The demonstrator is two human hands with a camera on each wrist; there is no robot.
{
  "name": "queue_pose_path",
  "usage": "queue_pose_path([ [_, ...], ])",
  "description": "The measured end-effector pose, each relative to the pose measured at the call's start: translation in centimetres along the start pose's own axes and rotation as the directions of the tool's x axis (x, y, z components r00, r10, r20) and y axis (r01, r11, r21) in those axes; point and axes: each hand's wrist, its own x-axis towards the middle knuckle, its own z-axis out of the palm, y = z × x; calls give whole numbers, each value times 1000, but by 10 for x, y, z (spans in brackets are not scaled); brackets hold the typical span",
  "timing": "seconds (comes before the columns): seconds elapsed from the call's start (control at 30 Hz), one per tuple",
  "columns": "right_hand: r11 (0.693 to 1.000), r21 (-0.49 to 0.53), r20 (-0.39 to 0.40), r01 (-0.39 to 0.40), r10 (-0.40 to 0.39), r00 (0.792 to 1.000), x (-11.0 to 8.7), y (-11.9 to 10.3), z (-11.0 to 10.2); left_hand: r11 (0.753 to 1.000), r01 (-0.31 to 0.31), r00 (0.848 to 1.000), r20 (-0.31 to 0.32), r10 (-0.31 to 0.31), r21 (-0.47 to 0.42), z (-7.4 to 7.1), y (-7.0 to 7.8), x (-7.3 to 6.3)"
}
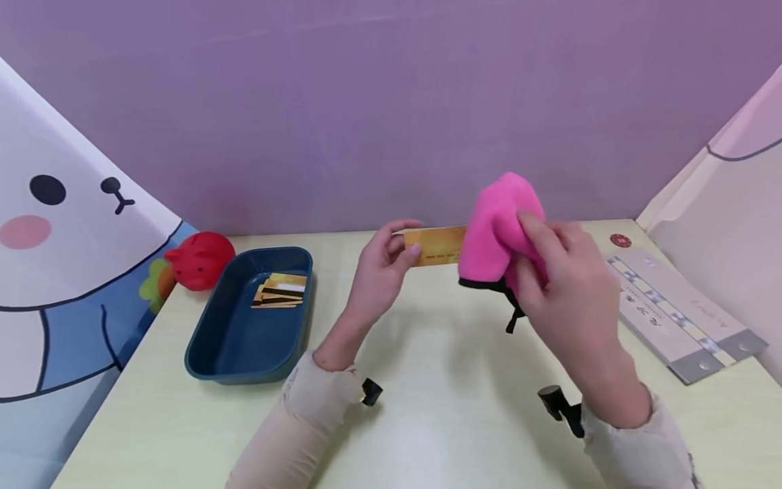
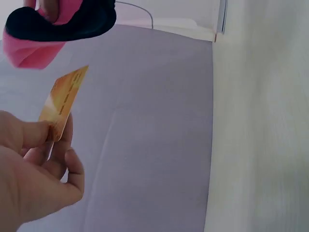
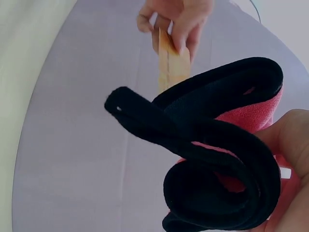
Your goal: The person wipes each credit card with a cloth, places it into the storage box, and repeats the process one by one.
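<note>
My left hand [image 1: 380, 272] pinches a gold bank card [image 1: 435, 246] by one end, between thumb and fingers. Raised above the table, the card points towards a pink fleece piece with black edging [image 1: 502, 227], and overlaps it in the head view. That fleece is gripped by my right hand [image 1: 568, 285], bunched between thumb and fingers. From the right wrist, its black edging [image 3: 222, 159] shows folded into loops around an opening. In the left wrist view a gap lies between the card [image 2: 63, 99] and the fleece [image 2: 34, 53].
Several gold cards [image 1: 280, 291] lie in a dark blue tray [image 1: 235, 377] on the left. Behind the tray sits a red piggy bank [image 1: 200, 261]. At the right are a grey printed folder [image 1: 684, 316] and a small red disc [image 1: 620, 240]. A purple backdrop [image 1: 391, 122] stands behind the table.
</note>
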Motion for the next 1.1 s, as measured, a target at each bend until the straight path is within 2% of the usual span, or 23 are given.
queue_pose_path([
  [0.1,996,25,-23,90,-89,996,-4,-10,5,999,-50,998,-44,50,-2,4,2,-3],
  [0.17,988,40,-48,152,-150,987,-6,-17,9,994,-104,992,-64,105,14,9,4,-6],
  [0.27,975,50,-85,217,-212,974,-10,-26,16,984,-176,982,-62,176,12,16,7,-13],
  [0.4,970,46,-79,240,-236,968,-12,-29,21,973,-231,972,-32,232,11,25,12,-25],
  [0.5,972,33,-34,231,-230,973,-14,-27,23,973,-230,973,-28,231,33,28,15,-29],
  [0.6,978,20,11,209,-209,978,-15,-25,24,978,-197,979,-37,200,69,28,16,-29],
  [0.7,983,22,32,183,-184,982,-16,-24,26,981,-165,985,-37,170,107,25,18,-29],
  [0.8,988,22,33,155,-156,987,-15,-22,26,980,-161,986,-25,165,121,22,21,-29],
  [0.93,992,-14,52,122,-121,991,-12,-15,21,981,-176,984,-13,178,77,16,27,-26],
  [1.1,998,-50,48,37,-35,998,-9,2,16,989,-148,986,-80,147,-8,0,30,-19],
])
